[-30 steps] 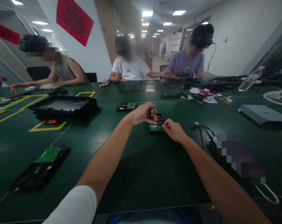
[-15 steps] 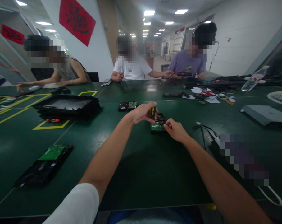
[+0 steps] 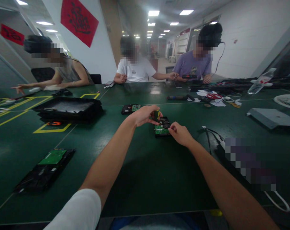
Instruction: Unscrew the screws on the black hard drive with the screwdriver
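Observation:
A hard drive point(image 3: 162, 130) with a green circuit board and black casing lies on the green table in front of me. My left hand point(image 3: 148, 115) is closed around the short black-and-yellow handle of a screwdriver point(image 3: 156, 115), held upright over the drive's far left part. The screwdriver's tip cannot be made out. At the drive's right edge, my right hand point(image 3: 179, 132) has its thumb and fingers pinched together on the casing.
Another hard drive point(image 3: 130, 109) lies beyond my left wrist, and a drive in a black frame point(image 3: 46, 169) at left. Stacked black trays point(image 3: 68, 108) stand behind it. To the right are a grey box point(image 3: 271, 118), cables point(image 3: 210, 137) and a bottle point(image 3: 261, 83). Three people sit opposite.
The screwdriver handle has turned slightly in my left fingers, its yellow markings showing differently. My right hand and the hard drive stay in place.

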Demonstrator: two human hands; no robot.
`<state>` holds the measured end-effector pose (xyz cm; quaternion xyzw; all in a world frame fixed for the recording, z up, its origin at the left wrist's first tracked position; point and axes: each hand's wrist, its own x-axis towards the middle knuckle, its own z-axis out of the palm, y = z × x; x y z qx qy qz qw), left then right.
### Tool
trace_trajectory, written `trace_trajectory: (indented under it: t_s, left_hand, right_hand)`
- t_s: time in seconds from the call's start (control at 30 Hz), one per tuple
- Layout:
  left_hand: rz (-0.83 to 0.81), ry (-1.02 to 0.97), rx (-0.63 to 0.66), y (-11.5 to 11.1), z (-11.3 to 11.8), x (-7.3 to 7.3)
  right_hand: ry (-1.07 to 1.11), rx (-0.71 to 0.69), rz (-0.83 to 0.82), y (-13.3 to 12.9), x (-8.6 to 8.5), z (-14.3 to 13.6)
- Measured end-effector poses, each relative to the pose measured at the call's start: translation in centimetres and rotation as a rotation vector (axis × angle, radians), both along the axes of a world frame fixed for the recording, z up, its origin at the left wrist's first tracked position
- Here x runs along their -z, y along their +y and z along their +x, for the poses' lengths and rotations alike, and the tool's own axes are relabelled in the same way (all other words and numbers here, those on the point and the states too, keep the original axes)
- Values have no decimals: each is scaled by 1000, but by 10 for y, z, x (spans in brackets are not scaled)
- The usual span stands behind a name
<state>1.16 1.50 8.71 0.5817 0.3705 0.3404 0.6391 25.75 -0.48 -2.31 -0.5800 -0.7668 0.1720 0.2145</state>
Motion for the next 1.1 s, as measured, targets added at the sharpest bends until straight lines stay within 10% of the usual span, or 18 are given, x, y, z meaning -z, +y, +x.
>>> trace_trajectory:
  t_s: [0.8, 1.1]
  left_hand:
    - [99, 50, 57, -8, -6, -9]
    - [-1, -132, -120, 0, 14, 6]
  right_hand:
    - [3, 14, -2, -3, -4, -3]
    - [-13, -6, 0, -2, -3, -2]
